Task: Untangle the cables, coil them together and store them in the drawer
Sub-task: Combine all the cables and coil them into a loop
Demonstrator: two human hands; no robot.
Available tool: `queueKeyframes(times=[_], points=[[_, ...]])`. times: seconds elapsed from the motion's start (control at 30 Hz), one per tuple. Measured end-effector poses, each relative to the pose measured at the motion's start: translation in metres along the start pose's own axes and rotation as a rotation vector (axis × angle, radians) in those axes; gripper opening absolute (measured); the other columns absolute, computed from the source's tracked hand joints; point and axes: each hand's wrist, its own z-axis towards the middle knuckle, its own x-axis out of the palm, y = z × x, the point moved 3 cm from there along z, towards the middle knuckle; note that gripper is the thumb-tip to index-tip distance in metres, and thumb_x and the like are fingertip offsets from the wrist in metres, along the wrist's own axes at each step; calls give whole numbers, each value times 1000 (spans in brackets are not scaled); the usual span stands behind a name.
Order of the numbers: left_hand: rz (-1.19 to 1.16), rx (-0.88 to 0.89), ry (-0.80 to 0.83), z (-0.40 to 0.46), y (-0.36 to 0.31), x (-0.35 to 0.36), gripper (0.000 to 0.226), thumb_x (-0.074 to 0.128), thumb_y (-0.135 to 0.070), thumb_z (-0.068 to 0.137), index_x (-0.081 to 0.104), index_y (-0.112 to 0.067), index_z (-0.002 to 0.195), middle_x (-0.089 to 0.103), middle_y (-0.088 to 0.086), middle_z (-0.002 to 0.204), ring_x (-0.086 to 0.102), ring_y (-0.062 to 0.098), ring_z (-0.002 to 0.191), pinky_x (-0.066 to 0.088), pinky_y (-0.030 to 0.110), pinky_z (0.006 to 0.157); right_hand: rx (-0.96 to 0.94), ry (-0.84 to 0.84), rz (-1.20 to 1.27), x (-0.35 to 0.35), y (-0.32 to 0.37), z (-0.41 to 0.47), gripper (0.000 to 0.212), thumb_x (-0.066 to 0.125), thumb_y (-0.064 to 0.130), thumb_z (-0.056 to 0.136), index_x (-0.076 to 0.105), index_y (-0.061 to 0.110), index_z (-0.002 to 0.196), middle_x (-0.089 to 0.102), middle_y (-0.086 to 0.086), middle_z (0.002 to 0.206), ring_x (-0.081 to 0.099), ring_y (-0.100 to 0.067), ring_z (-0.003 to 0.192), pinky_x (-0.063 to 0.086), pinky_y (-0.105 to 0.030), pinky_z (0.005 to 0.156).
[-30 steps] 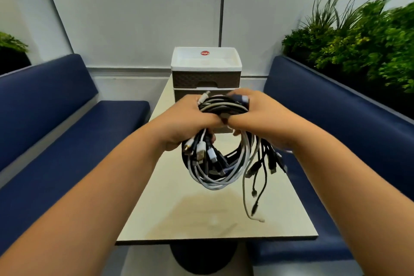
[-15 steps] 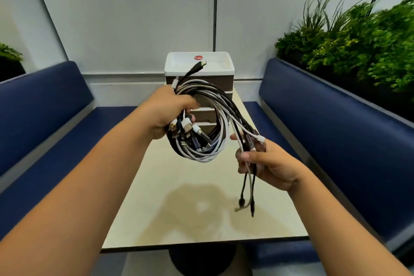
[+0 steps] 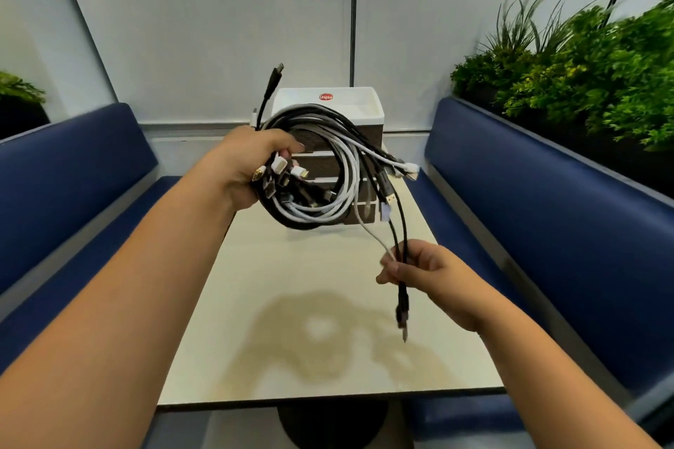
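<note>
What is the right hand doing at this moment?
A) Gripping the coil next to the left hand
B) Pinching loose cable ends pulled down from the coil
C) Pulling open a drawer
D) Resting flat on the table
B: the right hand pinches a few loose cable ends trailing from the coil, which the left hand holds in front of the drawer unit.

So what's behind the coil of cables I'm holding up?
The drawer unit on the table: its white top tray and dark drawer fronts show through and beside the cable coil. The cables cover much of the drawer fronts; contents can't be seen.
</note>
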Motion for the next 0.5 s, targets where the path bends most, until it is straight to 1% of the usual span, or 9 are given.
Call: queueKeyframes(times=[0.07,0.1,0.13,0.2,0.27,0.33,0.37,0.43,0.5], points=[[3,16,35,-3,0,4,30,63,0,83,49,-5,57,47,6,47,54,17,43,49,31,63,6,-31,116,-2,4,3,22,66,13,91,62,11,112,74,-9,92,71,-22,96,50,-36,97],[9,36,38,-5,-1,5,30,63,1,83,49,-4,57,47,7,48,54,17,41,49,32,64,-4,-40,74,-3,7,3,20,68,16,89,64,12,108,73,-8,90,71,-20,94,51,-34,94],[23,60,38,-6,-2,6,30,64,2,83,49,-4,57,46,6,47,54,16,40,49,33,65,-21,-56,-38,-4,8,3,16,71,21,88,66,13,102,73,-5,90,70,-14,90,52,-31,89],[63,105,46,-8,-4,6,30,64,3,83,49,-4,58,46,5,47,54,17,41,48,34,62,-76,-142,-399,-11,8,6,8,72,29,87,69,23,91,68,5,91,63,-3,84,48,-20,79],[111,148,73,-12,-5,5,26,62,4,84,51,-5,62,46,4,47,55,19,43,49,34,60,-166,-226,-730,-17,13,10,4,69,30,88,68,27,87,57,10,89,55,-4,79,41,-14,67],[173,190,108,-17,-6,6,18,61,5,84,54,-4,70,47,5,49,56,23,46,50,34,58,-197,-283,-890,-25,16,14,10,65,27,91,66,21,84,50,9,82,50,-8,70,37,-17,59],[193,205,132,-21,-6,8,15,60,5,84,54,-3,74,47,5,50,56,24,47,50,33,57,-201,-324,-902,-29,19,15,13,63,24,92,64,20,80,50,7,78,49,-10,68,39,-21,58],[214,228,194,-29,-4,13,15,59,5,86,53,-4,75,45,5,50,57,25,47,49,31,54,-172,-437,-804,-42,15,22,20,63,20,92,57,25,73,55,4,75,53,-17,67,44,-30,59],[234,244,261,-39,-3,20,19,60,5,86,53,-6,73,44,4,50,57,24,46,49,33,54,-108,-509,-536,-51,10,27,19,63,13,91,60,21,75,63,-1,75,60,-21,70,50,-36,63]])
